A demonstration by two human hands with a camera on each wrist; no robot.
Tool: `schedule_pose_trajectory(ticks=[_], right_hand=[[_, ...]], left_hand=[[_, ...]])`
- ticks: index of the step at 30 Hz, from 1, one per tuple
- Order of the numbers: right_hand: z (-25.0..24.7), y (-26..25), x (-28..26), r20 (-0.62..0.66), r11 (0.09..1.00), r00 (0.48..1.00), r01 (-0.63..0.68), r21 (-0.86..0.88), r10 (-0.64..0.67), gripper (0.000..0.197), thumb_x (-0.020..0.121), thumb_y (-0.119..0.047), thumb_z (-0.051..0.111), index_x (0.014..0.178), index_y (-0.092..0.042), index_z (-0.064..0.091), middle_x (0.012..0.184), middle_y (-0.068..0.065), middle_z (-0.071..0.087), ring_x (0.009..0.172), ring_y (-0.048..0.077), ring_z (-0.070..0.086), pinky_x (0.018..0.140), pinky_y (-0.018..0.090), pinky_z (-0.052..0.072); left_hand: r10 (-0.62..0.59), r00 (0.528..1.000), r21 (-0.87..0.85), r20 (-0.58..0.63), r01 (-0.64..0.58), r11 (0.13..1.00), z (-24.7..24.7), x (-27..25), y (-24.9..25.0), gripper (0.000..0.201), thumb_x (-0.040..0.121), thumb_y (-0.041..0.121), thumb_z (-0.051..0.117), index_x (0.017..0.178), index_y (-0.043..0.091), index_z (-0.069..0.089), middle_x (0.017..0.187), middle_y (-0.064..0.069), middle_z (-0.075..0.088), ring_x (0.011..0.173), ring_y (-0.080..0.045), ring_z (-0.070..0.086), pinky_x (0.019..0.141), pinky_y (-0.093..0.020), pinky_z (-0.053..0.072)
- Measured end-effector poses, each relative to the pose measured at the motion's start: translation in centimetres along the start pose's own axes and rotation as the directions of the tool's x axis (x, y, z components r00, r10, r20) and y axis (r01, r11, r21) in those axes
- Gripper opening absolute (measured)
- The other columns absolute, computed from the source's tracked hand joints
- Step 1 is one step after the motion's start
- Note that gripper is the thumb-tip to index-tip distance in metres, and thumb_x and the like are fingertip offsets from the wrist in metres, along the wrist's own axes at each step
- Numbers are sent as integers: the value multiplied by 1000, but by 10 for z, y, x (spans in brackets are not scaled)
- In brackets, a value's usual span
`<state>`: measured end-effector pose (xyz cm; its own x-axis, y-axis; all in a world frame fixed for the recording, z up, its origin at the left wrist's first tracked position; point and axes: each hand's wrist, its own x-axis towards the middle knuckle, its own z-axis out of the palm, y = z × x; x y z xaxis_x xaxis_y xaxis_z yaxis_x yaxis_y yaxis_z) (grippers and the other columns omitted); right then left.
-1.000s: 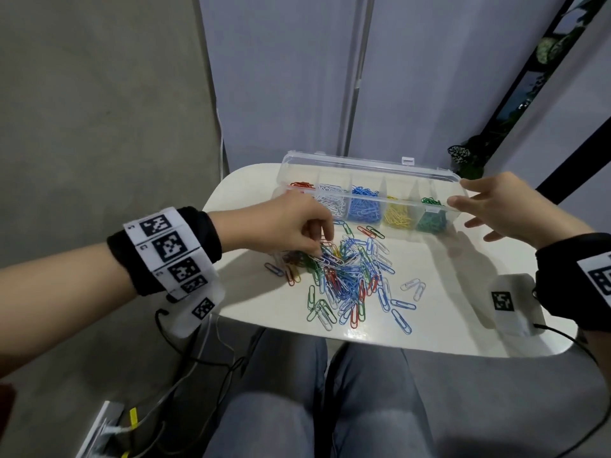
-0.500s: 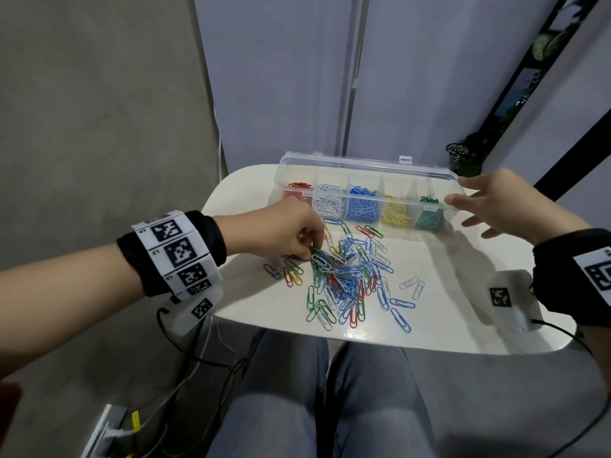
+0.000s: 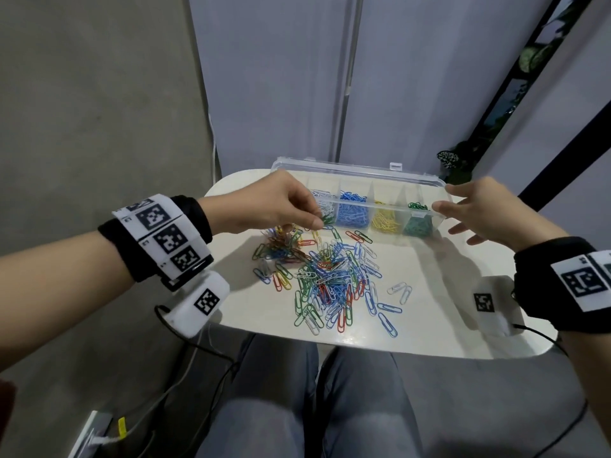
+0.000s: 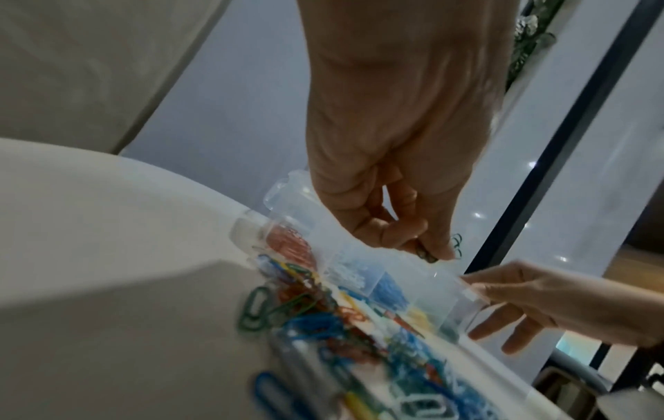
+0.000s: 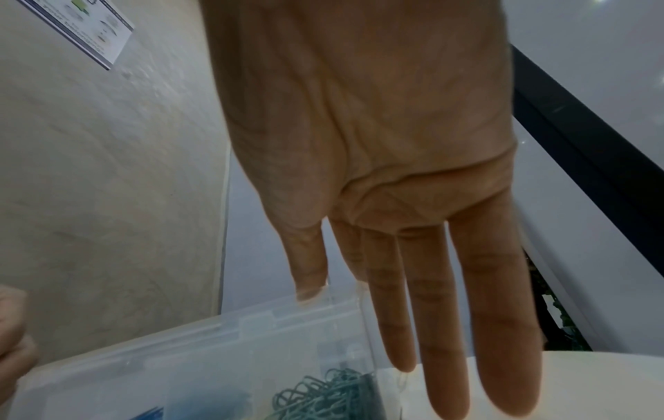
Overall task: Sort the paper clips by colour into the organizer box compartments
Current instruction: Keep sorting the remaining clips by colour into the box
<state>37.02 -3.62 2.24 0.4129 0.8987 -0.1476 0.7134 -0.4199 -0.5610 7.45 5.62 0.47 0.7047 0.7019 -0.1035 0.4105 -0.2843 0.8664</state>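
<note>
A: Head view, item one: left hand (image 3: 277, 206) pinching green clips (image 3: 327, 219) above the organizer box (image 3: 380, 211) front wall, near the white compartment. Loose pile (image 3: 330, 279) on the table (image 3: 429, 319).

B: Left wrist view: green clips (image 4: 456, 245) confirmed between fingertips (image 4: 436, 247).

A: Right wrist view: right hand (image 5: 388, 199) flat, fingers straight, steadying the box end by the green compartment (image 5: 330, 395).

B: Step: carrying. Next, likely, a move rightward to green before letting go.
</note>
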Motion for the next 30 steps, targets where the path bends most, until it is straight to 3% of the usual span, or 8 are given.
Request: schedule_pose_trajectory(ticks=[3, 5, 8, 12, 17, 23, 28, 30], right_hand=[[1, 0, 1, 2, 1000, 1000, 1, -5, -1, 64, 92, -33, 63, 146, -9, 38, 115, 12, 66, 79, 22, 70, 63, 37, 58], [1, 1, 1, 0, 1000, 1000, 5, -3, -5, 64, 93, -34, 62, 146, -9, 37, 116, 12, 66, 77, 21, 70, 60, 35, 57], [1, 2, 0, 3, 1000, 1000, 8, 0, -8, 64, 94, -35, 60, 147, -10, 36, 114, 12, 66, 76, 20, 70, 59, 34, 57], [1, 2, -2, 20, 1000, 1000, 0, 11, 0, 59, 97, -34, 55, 148, -13, 34, 107, 11, 67, 79, 23, 69, 62, 35, 58], [0, 5, -3, 31, 1000, 1000, 5, 6, -5, 51, 101, -28, 46, 149, -17, 34, 104, 10, 68, 79, 23, 70, 67, 42, 60], [0, 8, -2, 32, 1000, 999, 0, 26, -1, 49, 101, -26, 43, 148, -19, 34, 102, 10, 68, 80, 24, 70, 68, 42, 59], [-1, 8, -2, 42, 1000, 999, 1, 25, -2, 49, 101, -27, 42, 149, -20, 33, 101, 10, 68, 80, 25, 70, 70, 43, 59], [-2, 8, -2, 47, 1000, 999, 3, 24, -4, 49, 102, -26, 42, 149, -20, 32, 101, 11, 68, 79, 25, 70, 69, 42, 59]], left_hand=[[4, 1000, -83, -3, -4, 997, 0, 12, 25, 22, 69, 15, 80, 82, -1, 71, 62, -3, 63, 49, -10, 50, 45, -21, 41], [35, 999, -42, -37, -37, 998, 2, 27, 47, 14, 75, 13, 79, 82, 3, 71, 65, 0, 63, 49, -5, 51, 46, -20, 41], [100, 991, 12, -87, -100, 995, 14, 60, 78, 13, 78, 14, 79, 83, 4, 72, 68, -1, 63, 54, -7, 51, 52, -20, 43], [117, 990, 146, -82, -105, 984, 39, 104, 96, 14, 79, 9, 78, 87, 0, 71, 62, 1, 60, 40, 1, 46, 42, -13, 37], [36, 998, 332, -45, -19, 943, 64, 140, 90, 20, 80, 14, 78, 90, -1, 72, 80, -11, 67, 55, -16, 51, 42, -15, 40], [-2, 998, 424, -55, 25, 905, 79, 152, 89, 30, 78, 19, 80, 95, -4, 72, 77, -11, 65, 60, -22, 53, 53, -23, 43], [27, 1000, 402, 1, -25, 915, 74, 146, 92, 27, 79, 22, 79, 95, 1, 74, 91, -11, 73, 55, -16, 54, 48, -17, 45], [89, 996, 372, -12, -78, 925, 68, 135, 94, 25, 81, 22, 78, 98, 4, 73, 86, -7, 70, 52, -14, 52, 45, -16, 43]])
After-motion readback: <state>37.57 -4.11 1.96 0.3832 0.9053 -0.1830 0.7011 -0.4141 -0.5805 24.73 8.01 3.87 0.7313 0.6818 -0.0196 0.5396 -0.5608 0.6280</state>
